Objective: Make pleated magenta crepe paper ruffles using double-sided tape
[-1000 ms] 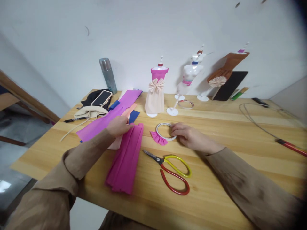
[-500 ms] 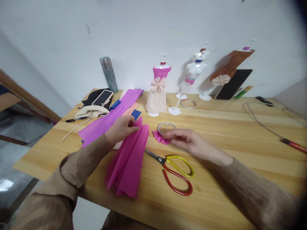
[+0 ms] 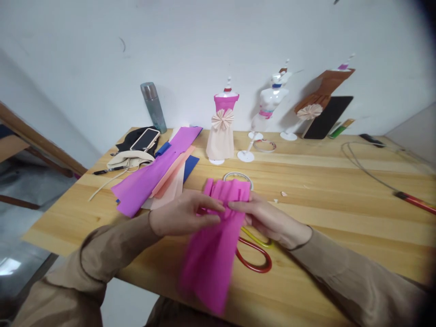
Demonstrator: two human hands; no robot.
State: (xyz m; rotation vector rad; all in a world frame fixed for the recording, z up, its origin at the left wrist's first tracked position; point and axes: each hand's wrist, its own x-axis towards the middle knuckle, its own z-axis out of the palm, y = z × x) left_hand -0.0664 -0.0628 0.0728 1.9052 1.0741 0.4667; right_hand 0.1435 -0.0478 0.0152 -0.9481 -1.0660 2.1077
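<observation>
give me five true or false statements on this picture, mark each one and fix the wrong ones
1. The right hand holds the magenta sheet. True.
2. The left hand is on the phone. False: it is at the magenta sheet, thumb and fingers apart.
3. Both scissor handles are blue. False: there is a red handle and a yellow handle.
4. A pale pleated bow sits below the pink bodice. True.
5. The bottle stands right of the pink bodice in this view. False: it stands left of it.

No legible text, label, brand, number or sign on anything in view.
</observation>
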